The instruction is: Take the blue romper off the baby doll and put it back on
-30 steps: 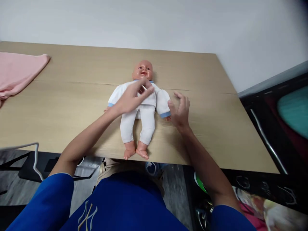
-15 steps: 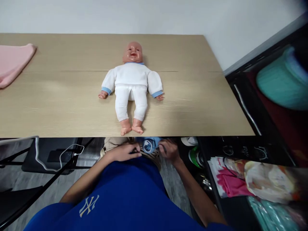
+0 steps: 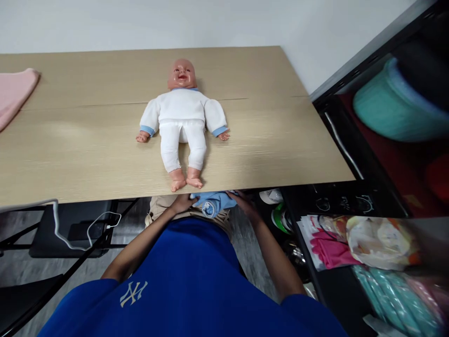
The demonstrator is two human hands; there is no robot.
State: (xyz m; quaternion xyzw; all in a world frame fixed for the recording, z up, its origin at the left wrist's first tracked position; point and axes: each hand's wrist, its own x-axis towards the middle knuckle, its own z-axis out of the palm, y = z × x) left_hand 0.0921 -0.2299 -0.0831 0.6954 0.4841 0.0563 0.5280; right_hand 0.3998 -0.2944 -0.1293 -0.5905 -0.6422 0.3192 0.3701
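Observation:
A light-blue cloth (image 3: 219, 201) with a rolled end showing a white ring lies over my lap, partly hidden beneath the table edge. My left hand (image 3: 183, 202) grips its left side with the fingers closed. At the cloth's right side, my right hand (image 3: 242, 202) has hold of it, though the table edge partly covers the fingers. Above them on the table, a baby doll (image 3: 182, 110) in a white top with blue cuffs and white trousers lies on its back, feet close to the front edge. Neither hand touches the doll.
A pink cloth (image 3: 16, 93) lies at the left of the wooden table (image 3: 273, 150). On the right, a dark shelf holds a teal bowl-shaped container (image 3: 396, 107), bagged items and pink cloth. A black chair (image 3: 77, 229) with a white cable stands at lower left.
Both hands have moved forward toward the table edge, and the left has closed on the cloth. More of the cloth is spread out between them. The camera view has shifted slightly.

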